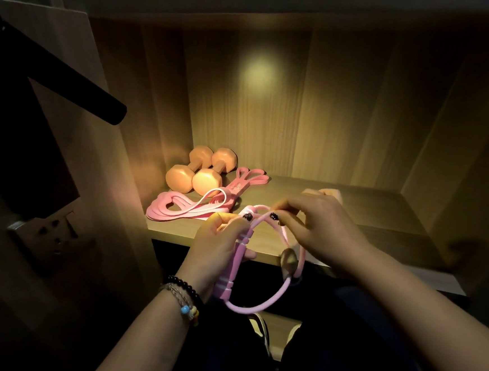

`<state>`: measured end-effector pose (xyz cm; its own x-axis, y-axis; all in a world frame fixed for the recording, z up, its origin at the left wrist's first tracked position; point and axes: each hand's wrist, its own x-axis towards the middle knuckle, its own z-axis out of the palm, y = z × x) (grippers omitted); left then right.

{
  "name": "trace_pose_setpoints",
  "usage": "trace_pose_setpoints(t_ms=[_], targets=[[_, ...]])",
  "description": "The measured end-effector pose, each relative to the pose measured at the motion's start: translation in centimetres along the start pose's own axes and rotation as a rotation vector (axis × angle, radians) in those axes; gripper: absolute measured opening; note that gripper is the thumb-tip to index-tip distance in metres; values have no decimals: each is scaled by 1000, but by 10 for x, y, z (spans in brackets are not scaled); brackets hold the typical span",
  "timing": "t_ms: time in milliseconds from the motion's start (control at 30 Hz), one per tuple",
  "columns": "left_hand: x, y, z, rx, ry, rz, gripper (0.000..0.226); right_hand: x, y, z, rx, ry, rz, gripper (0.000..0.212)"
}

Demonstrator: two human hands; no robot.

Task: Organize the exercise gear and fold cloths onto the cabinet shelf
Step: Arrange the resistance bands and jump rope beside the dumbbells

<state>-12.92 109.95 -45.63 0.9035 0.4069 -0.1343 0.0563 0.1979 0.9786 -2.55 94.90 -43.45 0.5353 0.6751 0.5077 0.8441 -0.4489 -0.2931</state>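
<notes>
Head cam: I see left hand (pixel 221 242) clenching the pink jump rope (pixel 260 300) handles, right hand (pixel 319 223) pinching its cord; dumbbells (pixel 197 171) at 11 o'clock.

Your right hand (pixel 319 226) hides most of the peach object (pixel 329 193) behind it on the shelf (pixel 381 213), and the print on the pink resistance band (pixel 206 203) is too small to read.

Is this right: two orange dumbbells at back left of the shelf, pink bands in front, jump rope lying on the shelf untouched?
Not the last part. In the head view both hands hold the pink jump rope: left hand grips the handle, right hand pinches the cord. The dumbbells and bands on the shelf are as stated.
</notes>
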Motion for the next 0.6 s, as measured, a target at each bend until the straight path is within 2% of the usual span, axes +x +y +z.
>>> trace_pose_setpoints(t_ms=[67, 133, 200, 267, 333, 400, 500, 567, 600], targets=[[0, -5, -1, -41, 17, -32, 20, -3, 2, 5, 11, -32, -19, 17], [-2, -6, -4, -187, 12, -93, 29, -7, 6, 10, 192, -17, 33, 20], [-3, -6, -9, -404, -19, -127, 42, -10, 16, 12, 380, 105, 247, 23], [-3, -7, -13, -554, -45, -103, 46, -11, 28, 15, 458, 155, 568, 24], [-3, -8, -12, -627, -41, -64, 47, -16, 28, 24, 606, -7, 881, 26], [-2, -12, -10, -664, -25, -50, 48, -22, 18, 37, 889, -194, 1050, 31], [1, -15, -9, -670, 0, -20, 49, -21, 8, 42, 1434, -173, 1129, 48], [3, -19, -12, -639, 48, 24, 51, -18, 11, 35, 1631, -143, 1093, 62], [4, -20, -14, -597, 82, 51, 54, -17, 10, 29, 1672, -142, 1064, 61]])
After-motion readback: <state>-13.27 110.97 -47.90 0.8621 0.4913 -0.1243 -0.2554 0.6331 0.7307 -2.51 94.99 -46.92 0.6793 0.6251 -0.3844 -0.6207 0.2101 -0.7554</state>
